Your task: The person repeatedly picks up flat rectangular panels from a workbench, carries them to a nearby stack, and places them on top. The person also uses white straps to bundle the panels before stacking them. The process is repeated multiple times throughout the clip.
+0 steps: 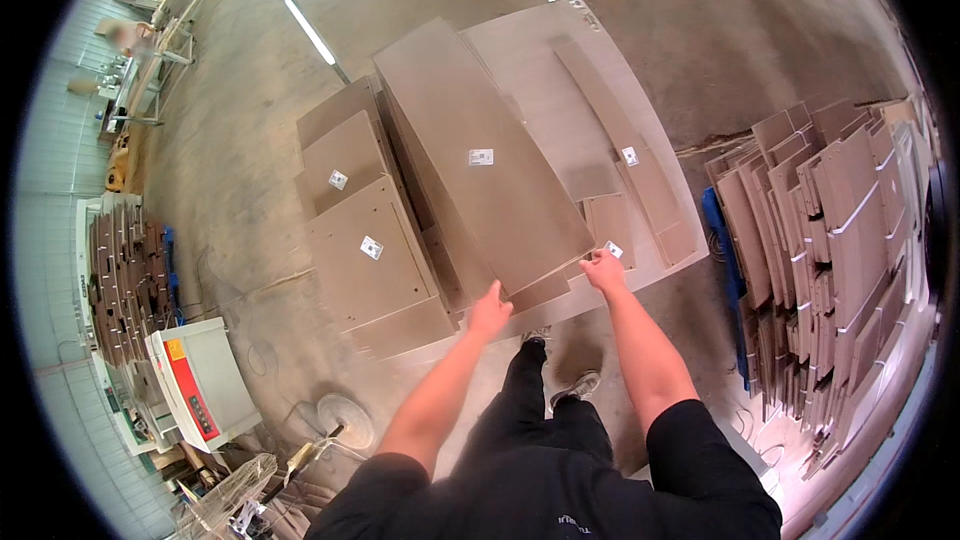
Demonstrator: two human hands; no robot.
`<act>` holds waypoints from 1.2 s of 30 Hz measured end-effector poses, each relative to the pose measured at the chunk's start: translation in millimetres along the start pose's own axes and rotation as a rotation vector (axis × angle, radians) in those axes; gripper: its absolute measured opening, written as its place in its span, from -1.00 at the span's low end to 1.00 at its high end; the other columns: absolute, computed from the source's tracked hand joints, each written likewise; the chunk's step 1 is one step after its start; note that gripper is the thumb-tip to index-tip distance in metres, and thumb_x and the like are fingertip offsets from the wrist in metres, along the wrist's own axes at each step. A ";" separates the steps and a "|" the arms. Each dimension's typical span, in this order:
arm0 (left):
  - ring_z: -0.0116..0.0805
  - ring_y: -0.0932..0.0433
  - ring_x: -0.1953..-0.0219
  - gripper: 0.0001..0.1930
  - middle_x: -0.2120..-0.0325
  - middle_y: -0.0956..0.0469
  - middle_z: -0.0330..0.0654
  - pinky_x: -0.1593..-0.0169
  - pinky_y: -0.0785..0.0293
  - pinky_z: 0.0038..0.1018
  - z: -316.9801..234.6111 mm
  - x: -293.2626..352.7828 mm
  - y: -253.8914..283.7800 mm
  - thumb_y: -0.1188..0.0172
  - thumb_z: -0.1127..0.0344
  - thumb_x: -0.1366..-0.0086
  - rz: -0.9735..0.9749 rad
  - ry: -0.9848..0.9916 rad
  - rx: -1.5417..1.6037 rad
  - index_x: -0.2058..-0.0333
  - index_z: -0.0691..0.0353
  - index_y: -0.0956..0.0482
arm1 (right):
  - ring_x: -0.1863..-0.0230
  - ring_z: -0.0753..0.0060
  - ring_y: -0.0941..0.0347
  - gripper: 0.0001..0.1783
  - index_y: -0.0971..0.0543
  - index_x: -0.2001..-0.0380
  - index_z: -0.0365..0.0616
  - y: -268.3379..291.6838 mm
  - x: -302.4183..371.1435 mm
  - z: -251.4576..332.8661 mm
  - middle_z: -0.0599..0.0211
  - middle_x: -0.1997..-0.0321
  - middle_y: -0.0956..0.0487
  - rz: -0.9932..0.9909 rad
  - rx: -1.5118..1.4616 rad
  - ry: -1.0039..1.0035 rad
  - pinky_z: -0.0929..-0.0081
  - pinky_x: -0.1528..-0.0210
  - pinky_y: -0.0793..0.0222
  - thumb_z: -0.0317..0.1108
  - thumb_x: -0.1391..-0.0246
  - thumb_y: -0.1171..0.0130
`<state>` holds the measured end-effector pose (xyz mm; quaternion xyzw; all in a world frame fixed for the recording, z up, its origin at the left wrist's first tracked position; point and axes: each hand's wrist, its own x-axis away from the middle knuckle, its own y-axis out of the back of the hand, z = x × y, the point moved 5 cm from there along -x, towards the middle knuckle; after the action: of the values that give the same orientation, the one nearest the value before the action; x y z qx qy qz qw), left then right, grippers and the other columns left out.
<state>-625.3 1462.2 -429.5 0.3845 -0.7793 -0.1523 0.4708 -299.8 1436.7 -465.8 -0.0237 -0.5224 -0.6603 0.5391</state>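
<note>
Brown panel (pixel 470 120), long and flat with a white label (pixel 481 157) near its middle, lies slantwise on top of the pile in front of the person, its narrow near edge toward the body. Left hand (pixel 490 312) is at the near left corner of that edge, fingers partly curled, the index finger reaching up to the corner. Right hand (pixel 603 269) is at the near right corner, fingers bent in and thumb close to them. Whether either hand truly grips the panel or only touches it, I cannot tell.

Under and beside the panel, other brown pieces crowd in: labelled left-hand panels (pixel 370 225) overlap one another, while a narrow strip (pixel 600 105) and a short piece (pixel 606 215) lie on the right. All rest over a wide pale board (pixel 515 55), whose near edge comes close to the person's shoes (pixel 575 390).

Well to the right stands a tall stack of strapped panels (pixel 850 240); to the left are another brown stack (pixel 125 270) and a white machine (pixel 215 380) with a red front strip.
</note>
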 end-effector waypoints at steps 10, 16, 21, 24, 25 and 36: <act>-0.34 -0.66 0.32 -0.45 0.35 -0.69 -0.15 0.18 -0.57 -0.36 124.1 166.9 -78.9 -0.23 0.20 -0.35 0.305 0.249 0.240 -0.26 0.24 -0.41 | 0.43 0.41 -0.47 -0.15 -0.58 0.03 -0.24 -41.7 -28.2 27.4 0.32 0.25 -0.60 -0.085 -0.891 -0.507 0.42 0.50 -0.36 0.28 0.13 -0.53; -0.32 -0.65 0.29 -0.51 0.31 -0.66 -0.15 0.19 -0.57 -0.39 131.1 151.7 -44.4 -0.23 0.21 -0.39 0.233 0.312 0.572 -0.22 0.27 -0.44 | 0.54 0.43 -0.44 -0.33 -0.66 0.27 -0.24 -48.7 -20.6 -1.4 0.36 0.45 -0.60 -0.299 -0.855 -0.307 0.41 0.55 -0.32 0.19 0.13 -0.57; -0.32 -0.60 0.14 -0.47 0.18 -0.62 -0.14 0.13 -0.56 -0.35 71.7 75.6 -3.1 -0.21 0.17 -0.41 0.077 0.239 0.899 -0.25 0.27 -0.36 | 0.09 0.30 -0.56 -0.17 -0.46 -0.13 -0.39 -30.6 53.0 -25.5 0.07 -0.02 -0.60 -0.034 -0.930 -0.229 0.29 0.03 -0.51 -0.01 0.03 -0.53; -0.32 -0.57 0.05 -0.45 0.10 -0.60 -0.14 0.06 -0.55 -0.28 20.2 45.7 12.7 -0.17 0.03 -0.44 0.069 0.210 0.973 -0.24 0.27 -0.36 | 0.17 0.37 -0.53 -0.21 -0.34 -0.24 -0.32 -20.5 118.5 -75.4 0.18 0.06 -0.55 -0.033 -1.080 -0.227 0.37 0.13 -0.56 -0.19 -0.06 -0.48; -0.31 -0.56 0.03 -0.45 0.09 -0.60 -0.15 0.02 -0.53 -0.25 5.4 35.6 12.7 -0.14 -0.01 -0.45 0.107 0.204 0.997 -0.22 0.25 -0.39 | 0.18 0.39 -0.52 -0.19 -0.28 -0.28 -0.31 -13.7 142.7 -95.8 0.21 0.07 -0.53 -0.026 -1.113 -0.209 0.39 0.15 -0.56 -0.22 -0.08 -0.46; -0.05 -0.40 -0.27 -0.23 -0.24 -0.44 -0.16 -0.31 -0.36 0.02 -59.1 -11.9 -36.0 -0.03 -0.41 -0.37 0.299 0.384 1.648 -0.29 0.09 -0.38 | 0.14 0.37 -0.54 -0.36 -0.50 -0.02 -0.24 112.3 407.9 -233.2 0.30 0.13 -0.59 -0.636 -1.082 -0.695 0.33 0.05 -0.52 -0.06 -0.04 -0.53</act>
<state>-555.5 1454.7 -428.3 0.5163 -0.5904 0.5936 0.1803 -263.5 1003.9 -254.3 -0.3432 -0.2451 -0.9060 0.0358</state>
